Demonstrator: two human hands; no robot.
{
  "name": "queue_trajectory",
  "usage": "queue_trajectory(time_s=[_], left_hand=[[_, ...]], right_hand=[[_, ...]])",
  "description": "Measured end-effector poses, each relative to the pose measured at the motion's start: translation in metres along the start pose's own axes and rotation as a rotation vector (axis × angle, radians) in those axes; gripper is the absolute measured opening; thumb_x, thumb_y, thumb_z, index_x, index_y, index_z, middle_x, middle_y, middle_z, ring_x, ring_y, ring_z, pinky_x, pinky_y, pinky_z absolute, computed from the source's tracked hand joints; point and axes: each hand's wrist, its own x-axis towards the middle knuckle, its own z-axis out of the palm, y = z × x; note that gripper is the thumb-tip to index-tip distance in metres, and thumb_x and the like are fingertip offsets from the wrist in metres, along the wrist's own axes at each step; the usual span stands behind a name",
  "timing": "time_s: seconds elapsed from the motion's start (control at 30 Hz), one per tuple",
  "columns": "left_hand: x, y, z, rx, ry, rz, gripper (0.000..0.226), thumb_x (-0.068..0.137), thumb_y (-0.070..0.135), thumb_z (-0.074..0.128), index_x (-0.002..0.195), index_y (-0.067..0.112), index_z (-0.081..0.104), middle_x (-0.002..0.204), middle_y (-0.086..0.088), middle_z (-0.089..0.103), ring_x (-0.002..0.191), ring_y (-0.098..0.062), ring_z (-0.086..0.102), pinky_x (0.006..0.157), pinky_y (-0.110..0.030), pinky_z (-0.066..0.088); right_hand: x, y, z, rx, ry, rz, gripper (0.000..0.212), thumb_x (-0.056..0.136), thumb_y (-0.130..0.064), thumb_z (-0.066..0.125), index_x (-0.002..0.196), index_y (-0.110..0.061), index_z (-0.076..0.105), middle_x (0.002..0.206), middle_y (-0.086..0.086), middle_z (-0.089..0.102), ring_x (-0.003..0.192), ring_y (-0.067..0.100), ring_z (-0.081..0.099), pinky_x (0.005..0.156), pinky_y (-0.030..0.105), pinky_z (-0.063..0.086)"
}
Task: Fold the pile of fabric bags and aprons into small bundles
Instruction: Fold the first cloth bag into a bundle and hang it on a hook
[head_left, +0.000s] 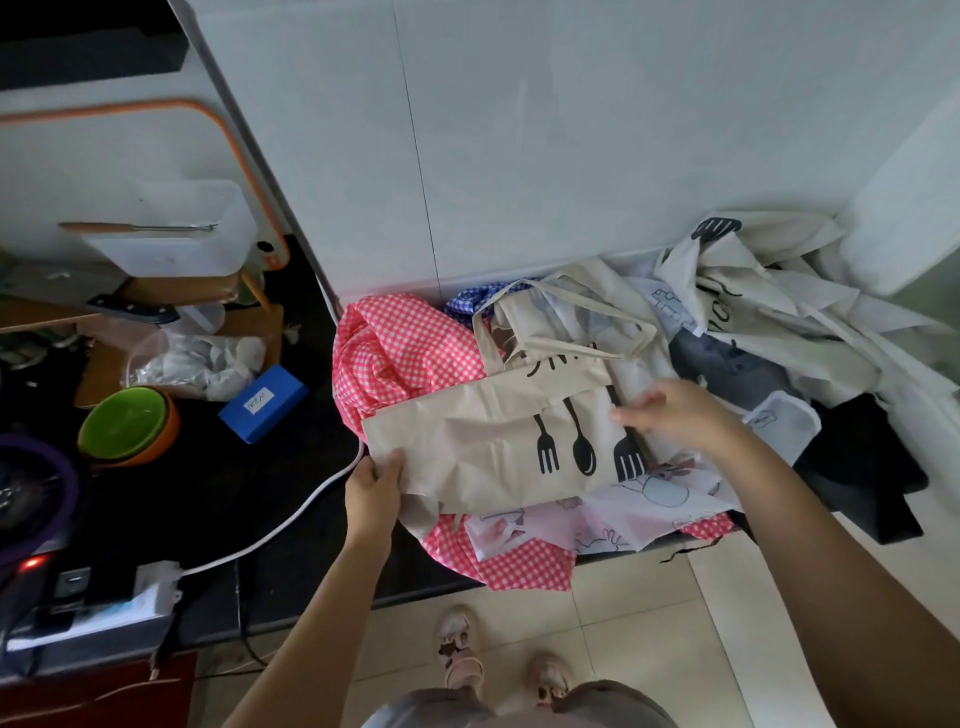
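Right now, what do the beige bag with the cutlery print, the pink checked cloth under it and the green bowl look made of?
The beige bag: matte woven cloth, likely cotton canvas; soft creases, no shine. The pink checked cloth: thinner, slightly glossy, perhaps polyester or coated fabric; its folds catch light. The green bowl: smooth, glossy, probably plastic or melamine.

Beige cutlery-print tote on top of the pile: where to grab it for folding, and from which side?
Probably best by the tote's left short edge, coming from the left: it lies flat, and that corner juts free past the pink cloth, where the left hand pinches it. The right hand lies open over the print end.
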Motion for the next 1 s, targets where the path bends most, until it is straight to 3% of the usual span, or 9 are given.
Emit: queue_trajectory(time_s=[0.07, 0.13, 0.27, 0.43, 0.67, 0.77, 0.87, 0.93, 1.0], left_hand=[[-0.001, 0.000, 0.005, 0.018, 0.057, -0.004, 0.014, 0.097, 0.024, 0.051, 0.089, 0.016, 0.058, 0.090, -0.005, 0.063, 0.084, -0.022, 0.060, 0.073, -0.035, 0.051], [0.000, -0.001, 0.010, 0.071, 0.096, -0.039, 0.019, 0.097, 0.018, 0.044, 0.091, 0.005, 0.056, 0.083, -0.005, 0.057, 0.080, -0.022, 0.054, 0.063, -0.031, 0.044], [0.001, 0.001, 0.014, 0.166, 0.113, -0.026, 0.020, 0.096, 0.012, 0.039, 0.086, 0.001, 0.052, 0.076, -0.006, 0.051, 0.072, -0.020, 0.048, 0.055, -0.029, 0.038], [-0.002, 0.005, 0.002, 0.385, 0.095, 0.201, 0.028, 0.100, 0.020, 0.039, 0.082, 0.003, 0.052, 0.073, -0.005, 0.054, 0.066, -0.017, 0.050, 0.053, -0.027, 0.036], [-0.004, 0.001, -0.002, 0.498, 0.108, 0.358, 0.034, 0.098, 0.038, 0.046, 0.079, 0.009, 0.048, 0.069, 0.000, 0.053, 0.061, -0.015, 0.049, 0.051, -0.028, 0.035], [0.002, 0.000, -0.003, 0.333, 0.018, 0.201, 0.043, 0.092, 0.047, 0.055, 0.077, 0.006, 0.053, 0.069, -0.003, 0.056, 0.065, -0.020, 0.054, 0.056, -0.029, 0.043], [-0.002, 0.000, -0.007, 0.083, -0.261, -0.062, 0.044, 0.083, 0.048, 0.065, 0.098, 0.006, 0.066, 0.092, -0.005, 0.072, 0.085, -0.023, 0.070, 0.076, -0.036, 0.056], [-0.008, -0.005, -0.013, 0.021, -0.343, -0.101, 0.052, 0.075, 0.047, 0.070, 0.108, 0.006, 0.065, 0.102, -0.008, 0.072, 0.092, -0.025, 0.070, 0.083, -0.041, 0.057], [-0.015, -0.014, -0.021, 0.036, -0.298, -0.071, 0.057, 0.071, 0.048, 0.072, 0.110, 0.008, 0.063, 0.105, -0.009, 0.071, 0.093, -0.024, 0.070, 0.085, -0.041, 0.056]], right_hand=[[-0.013, 0.011, 0.006, 0.034, -0.070, 0.014, 0.037, 0.076, -0.039, 0.077, 0.096, -0.013, 0.060, 0.093, 0.001, 0.064, 0.087, 0.016, 0.060, 0.069, 0.025, 0.044], [-0.020, 0.023, 0.017, 0.165, -0.110, 0.016, 0.028, 0.078, -0.023, 0.077, 0.093, -0.002, 0.065, 0.076, 0.007, 0.064, 0.063, 0.014, 0.055, 0.055, 0.021, 0.041], [-0.023, 0.040, 0.033, 0.322, -0.058, 0.025, 0.012, 0.093, -0.010, 0.059, 0.094, 0.003, 0.057, 0.053, 0.002, 0.041, 0.036, 0.007, 0.034, 0.038, 0.019, 0.028], [-0.021, 0.046, 0.025, 0.247, -0.093, -0.024, 0.017, 0.098, -0.014, 0.050, 0.082, -0.014, 0.048, 0.040, -0.008, 0.040, 0.033, 0.005, 0.032, 0.038, 0.018, 0.027], [-0.013, 0.051, 0.034, 0.121, -0.034, -0.055, 0.012, 0.096, -0.016, 0.054, 0.085, -0.015, 0.049, 0.067, 0.000, 0.050, 0.046, 0.012, 0.045, 0.047, 0.021, 0.035], [-0.013, 0.057, 0.037, 0.164, 0.037, -0.040, 0.009, 0.095, -0.014, 0.056, 0.089, -0.008, 0.052, 0.066, 0.002, 0.051, 0.049, 0.014, 0.046, 0.050, 0.023, 0.037], [-0.011, 0.063, 0.040, 0.202, 0.138, 0.000, 0.011, 0.095, -0.013, 0.056, 0.089, -0.004, 0.052, 0.064, 0.003, 0.048, 0.055, 0.016, 0.044, 0.058, 0.028, 0.038], [-0.012, 0.065, 0.042, 0.241, 0.170, 0.016, 0.010, 0.095, -0.015, 0.055, 0.093, -0.005, 0.052, 0.066, 0.003, 0.048, 0.056, 0.016, 0.046, 0.055, 0.027, 0.037], [-0.013, 0.066, 0.044, 0.279, 0.182, 0.021, 0.009, 0.096, -0.016, 0.054, 0.096, -0.007, 0.052, 0.068, 0.001, 0.050, 0.053, 0.016, 0.050, 0.052, 0.026, 0.036]])
